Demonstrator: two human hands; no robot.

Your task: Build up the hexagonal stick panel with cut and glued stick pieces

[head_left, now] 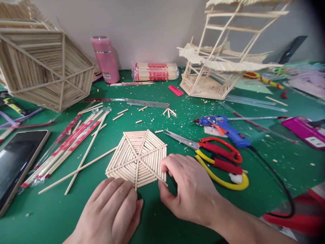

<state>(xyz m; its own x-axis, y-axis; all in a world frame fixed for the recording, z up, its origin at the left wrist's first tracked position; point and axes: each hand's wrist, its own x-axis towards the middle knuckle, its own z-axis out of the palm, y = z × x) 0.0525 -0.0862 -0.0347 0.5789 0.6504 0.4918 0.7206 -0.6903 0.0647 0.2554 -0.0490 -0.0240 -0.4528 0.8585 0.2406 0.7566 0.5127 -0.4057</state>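
Observation:
A hexagonal panel of wooden sticks (138,157) lies on the green tabletop, with spokes crossing at its middle. My left hand (111,210) is closed at the panel's lower left edge, its fingertips mostly hidden. At the lower right corner, the thumb and curled fingers of my right hand (189,188) pinch the panel's edge. Red-and-yellow handled scissors (220,156) lie just beyond my right hand, blades pointing left. Left of the panel, two long loose sticks (85,162) cross, one reaching the panel's edge. A short stick piece (159,131) lies by the top right corner.
A blue glue gun (223,127) rests at right, its black cord curving forward. Wrapped chopsticks (68,145) and a phone (19,162) lie left. Behind stand a pink bottle (106,61), a packaged stick bundle (155,72), a stick tower (210,67) and a large stick roof (50,64).

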